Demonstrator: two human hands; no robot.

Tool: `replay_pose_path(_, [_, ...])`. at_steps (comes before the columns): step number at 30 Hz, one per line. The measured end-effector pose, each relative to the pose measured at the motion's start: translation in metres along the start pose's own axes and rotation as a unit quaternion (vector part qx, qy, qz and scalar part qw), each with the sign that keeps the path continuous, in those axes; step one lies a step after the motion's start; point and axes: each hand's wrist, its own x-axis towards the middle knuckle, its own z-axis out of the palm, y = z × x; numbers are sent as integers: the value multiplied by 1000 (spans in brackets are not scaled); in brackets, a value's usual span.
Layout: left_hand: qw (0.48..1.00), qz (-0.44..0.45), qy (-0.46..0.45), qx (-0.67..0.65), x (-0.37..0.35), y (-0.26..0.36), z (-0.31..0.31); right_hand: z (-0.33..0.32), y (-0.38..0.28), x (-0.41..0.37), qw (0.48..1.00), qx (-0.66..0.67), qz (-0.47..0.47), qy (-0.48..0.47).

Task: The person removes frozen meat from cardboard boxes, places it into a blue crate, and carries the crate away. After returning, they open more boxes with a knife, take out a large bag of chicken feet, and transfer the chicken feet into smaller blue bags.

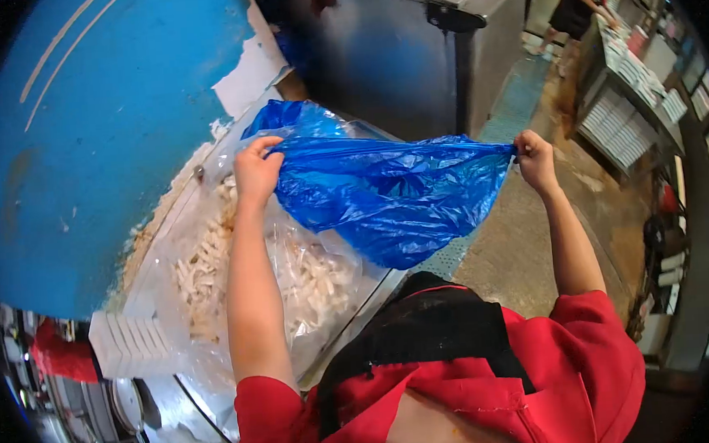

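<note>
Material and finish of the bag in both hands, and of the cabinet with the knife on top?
Blue bag: thin, glossy plastic film, likely polyethylene; sharp creases, bright highlights, slight see-through.
Cabinet: probably stainless steel, dull and worn; grey with blurred reflections.

Bag (pixel 394 199): thin blue plastic film, glossy, heavily creased. Clear bag (pixel 160 302): transparent plastic, shiny, wrinkled. Wall (pixel 113 122): painted blue, scuffed (edge rough, flaking). Cabinet (pixel 377 66): metal, smooth, dull sheen. Sleeve (pixel 594 353): matt red cloth. Apron (pixel 418 331): black, mostly matt.
</note>
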Motion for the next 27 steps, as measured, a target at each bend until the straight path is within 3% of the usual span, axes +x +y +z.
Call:
replay_pose_path(1, [996, -72, -49, 27, -2, 6, -6, 10, 2, 5, 1000, 16, -3, -8])
replay_pose_path(2, [995, -80, -38, 40, -8, 11, -5, 20, 4, 9, 998, -43, -35, 11])
replay_pose_path(4, [998, 17, 20, 57, -21, 23, 2, 39, 5, 18, 994, -87, -65, 25])
replay_pose_path(5, [959, 119, 39, 254, -25, 27, 0, 48, 4, 21, 992, -86, -71, 65])
replay_pose_path(6, [956, 116, 37, 268, -28, 40, 4, 55, 4, 25, 988, -88, -73, 106])
replay_pose_path(8, [926, 171, 120, 315, -34, 74, 36, 63, 1, 30, 988, -91, -67, 101])
replay_pose_path(10, [944, 245, -33, 220, -39, 87, 92, 66, -11, 35, 977, -160, -124, 62])
replay_pose_path(11, [921, 254, -76, 285, -45, 92, 123, 66, -16, 38, 958, -258, -126, 0])
replay_pose_path(12, [893, 260, -119, 348, -51, 95, 148, 65, -33, 45, 958, -254, -132, -8])
replay_pose_path(14, [863, 193, -231, 406, -69, 66, 175, 68, -67, 55, 931, -235, -279, 21])
replay_pose_path(15, [846, 143, -291, 423, -79, 60, 178, 80, -56, 50, 945, -140, -287, -68])
replay_pose_path(16, [845, 149, -294, 421, -91, 52, 177, 99, -40, 41, 945, -42, -286, -156])
replay_pose_path(17, [842, 134, -311, 419, -100, 49, 172, 116, -34, 37, 910, 38, -208, -356])
replay_pose_path(18, [839, 118, -329, 416, -111, 47, 167, 135, -29, 32, 827, 116, -119, -538])
replay_pose_path(20, [840, 130, -324, 417, -129, 34, 159, 179, -3, 21, 737, 76, -184, -645])
replay_pose_path(22, [840, 148, -310, 420, -138, 36, 150, 195, -22, 49, 703, -164, -219, -656])
replay_pose_path(24, [872, 5, -335, 357, -147, 53, 141, 213, -31, 98, 651, -292, -292, -637])
replay_pose_path(25, [862, -26, -349, 366, -155, 58, 138, 222, -29, 118, 625, -355, -336, -609])
replay_pose_path(26, [851, -55, -363, 375, -165, 60, 136, 217, -47, 142, 580, -410, -431, -557])
replay_pose_path(27, [837, -104, -414, 343, -177, 59, 133, 227, -26, 158, 603, -344, -465, -550])
